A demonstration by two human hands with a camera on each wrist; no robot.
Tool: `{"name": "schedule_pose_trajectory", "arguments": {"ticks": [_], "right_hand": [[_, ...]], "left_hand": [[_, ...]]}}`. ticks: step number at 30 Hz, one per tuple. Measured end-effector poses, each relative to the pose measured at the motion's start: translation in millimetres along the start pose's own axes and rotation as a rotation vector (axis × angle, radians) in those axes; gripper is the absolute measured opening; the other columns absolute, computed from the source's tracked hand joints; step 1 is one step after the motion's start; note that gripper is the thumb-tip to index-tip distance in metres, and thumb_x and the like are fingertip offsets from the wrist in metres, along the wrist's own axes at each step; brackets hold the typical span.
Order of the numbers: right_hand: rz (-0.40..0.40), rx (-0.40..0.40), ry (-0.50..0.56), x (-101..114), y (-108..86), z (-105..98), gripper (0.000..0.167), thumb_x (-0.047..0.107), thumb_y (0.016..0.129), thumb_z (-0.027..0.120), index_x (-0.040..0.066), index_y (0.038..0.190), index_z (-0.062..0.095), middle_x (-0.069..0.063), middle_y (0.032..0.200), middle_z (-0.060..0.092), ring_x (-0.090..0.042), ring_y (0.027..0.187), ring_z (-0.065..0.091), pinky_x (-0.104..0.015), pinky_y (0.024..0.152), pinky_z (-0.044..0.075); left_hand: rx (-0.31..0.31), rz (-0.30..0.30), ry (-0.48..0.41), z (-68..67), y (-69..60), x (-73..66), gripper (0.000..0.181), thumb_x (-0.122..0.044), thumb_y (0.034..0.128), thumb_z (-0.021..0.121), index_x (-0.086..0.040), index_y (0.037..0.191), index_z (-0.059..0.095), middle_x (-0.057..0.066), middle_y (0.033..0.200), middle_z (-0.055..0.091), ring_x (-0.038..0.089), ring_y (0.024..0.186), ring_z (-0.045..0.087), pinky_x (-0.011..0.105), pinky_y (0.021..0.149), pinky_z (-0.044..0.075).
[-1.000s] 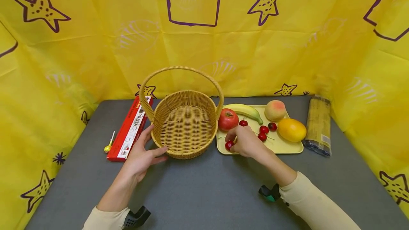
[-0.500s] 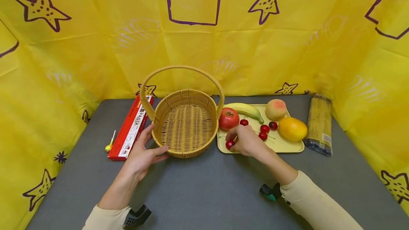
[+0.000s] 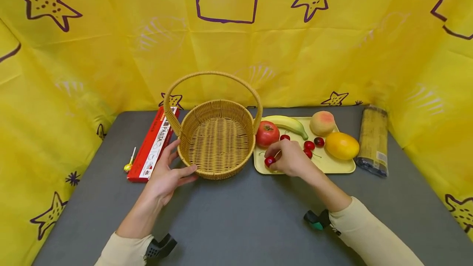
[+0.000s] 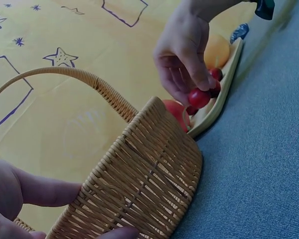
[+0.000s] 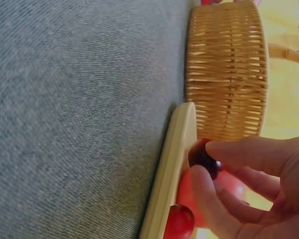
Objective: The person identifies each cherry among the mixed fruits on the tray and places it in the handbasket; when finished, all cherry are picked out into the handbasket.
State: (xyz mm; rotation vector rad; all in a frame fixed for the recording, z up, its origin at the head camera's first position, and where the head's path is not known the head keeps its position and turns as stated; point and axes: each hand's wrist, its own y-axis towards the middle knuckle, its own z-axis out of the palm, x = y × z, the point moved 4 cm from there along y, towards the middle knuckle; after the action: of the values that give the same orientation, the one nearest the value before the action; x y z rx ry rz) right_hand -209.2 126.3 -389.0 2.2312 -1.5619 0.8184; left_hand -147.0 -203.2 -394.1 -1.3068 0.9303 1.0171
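Observation:
A round wicker basket (image 3: 221, 143) with a tall arched handle stands mid-table with nothing inside it. My left hand (image 3: 166, 180) rests against its left front side, fingers and thumb fairly straight, the thumb (image 4: 55, 192) touching the rim. With thumb and fingertips my right hand (image 3: 292, 158) pinches a red cherry (image 3: 269, 161) over the front left corner of the cream tray (image 3: 336, 168). Beside that hand lies a tomato (image 3: 267, 134), and more cherries (image 3: 309, 145) sit behind it. A cherry is partly hidden by the right hand.
The tray also bears a banana (image 3: 290, 125), a peach (image 3: 322, 123) and a yellow mango (image 3: 342, 145). Right of it lies a dark-ended roll-shaped package (image 3: 373, 141). Left of the basket are a red pasta box (image 3: 151, 147) and a lollipop (image 3: 129, 163).
The head view has shifted slightly. My right hand keeps its pinch on the cherry and has risen a little relative to the tray. The left hand stays at the basket.

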Motion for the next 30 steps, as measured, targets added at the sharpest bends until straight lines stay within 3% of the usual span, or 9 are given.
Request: {"name": "schedule_pose_trajectory", "arguments": {"ticks": [12,21,30], "right_hand": [[-0.002,-0.022,0.108,3,-4.3,-19,0.021,0.011,0.079,0.089,0.017,0.097,0.081,0.0,0.092,0.076,-0.02,0.089,0.066,-0.032,0.076,0.054],[-0.034,-0.017,0.203,28,-7.3,-35,0.023,0.014,0.08,0.089,0.021,0.1,0.081,0.002,0.092,0.077,-0.02,0.082,0.067,-0.034,0.067,0.057],[-0.083,0.012,0.242,56,4.2,-39,0.025,0.013,0.08,0.09,0.021,0.102,0.082,0.004,0.099,0.078,-0.018,0.09,0.071,-0.035,0.081,0.058]], "left_hand": [[-0.005,-0.006,-0.044,-0.8,1.9,2.2,0.1,0.011,0.0925,0.069,-0.025,0.167,0.013,0.017,0.168,0.013,0.034,0.118,0.064,0.044,0.09,0.064],[-0.003,-0.01,-0.046,-1.9,1.9,2.4,0.101,0.011,0.0927,0.069,-0.026,0.167,0.013,0.016,0.168,0.014,0.036,0.121,0.063,0.044,0.09,0.064],[-0.008,-0.008,-0.057,-3.5,2.4,2.4,0.1,0.013,0.0924,0.068,-0.025,0.167,0.014,0.016,0.167,0.016,0.037,0.119,0.065,0.043,0.089,0.064]]}}
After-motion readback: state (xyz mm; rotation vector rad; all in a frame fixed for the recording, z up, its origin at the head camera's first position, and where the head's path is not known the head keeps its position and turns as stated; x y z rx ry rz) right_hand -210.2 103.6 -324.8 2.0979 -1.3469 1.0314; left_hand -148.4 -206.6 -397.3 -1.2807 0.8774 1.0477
